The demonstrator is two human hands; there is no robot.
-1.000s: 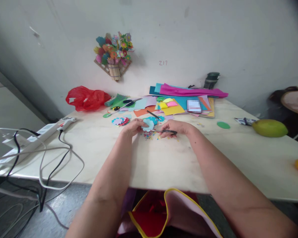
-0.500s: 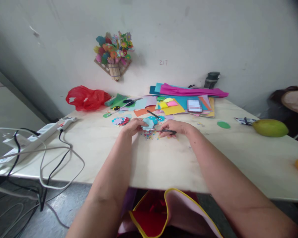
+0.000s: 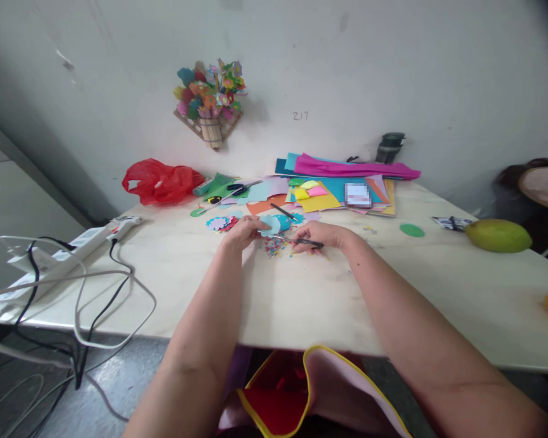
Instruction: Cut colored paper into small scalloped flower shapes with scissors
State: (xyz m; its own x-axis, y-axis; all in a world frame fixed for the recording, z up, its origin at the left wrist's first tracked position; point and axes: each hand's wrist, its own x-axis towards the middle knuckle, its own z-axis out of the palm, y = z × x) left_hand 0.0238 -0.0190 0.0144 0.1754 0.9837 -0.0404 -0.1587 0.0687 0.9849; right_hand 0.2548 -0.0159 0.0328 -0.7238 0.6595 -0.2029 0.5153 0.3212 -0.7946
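Note:
Pinched in my left hand (image 3: pixel 246 232) is a pale blue paper piece (image 3: pixel 269 225) with a rounded edge. My right hand (image 3: pixel 317 235) is closed on a pair of scissors (image 3: pixel 308 243), whose blades point left at the paper's lower edge. Small coloured paper scraps (image 3: pixel 276 247) lie on the table beneath both hands. Just behind sit a brighter blue cut paper shape (image 3: pixel 283 222) and a dark pen-like stick (image 3: pixel 287 212). Left of my left hand are scalloped paper shapes (image 3: pixel 219 224) in blue, lilac and red.
Coloured paper sheets (image 3: pixel 324 201) and a magenta roll (image 3: pixel 356 165) line the wall side, with another pair of scissors (image 3: pixel 240 188). A red plastic bag (image 3: pixel 164 182) lies back left. Power strips (image 3: pixel 55 263) with loose cables are at left; a green mango-like fruit (image 3: pixel 497 235) is at right.
The pale blue paper has turned slightly in my left hand, and the scissor blades have shifted a little along its lower edge. Other things stay in place.

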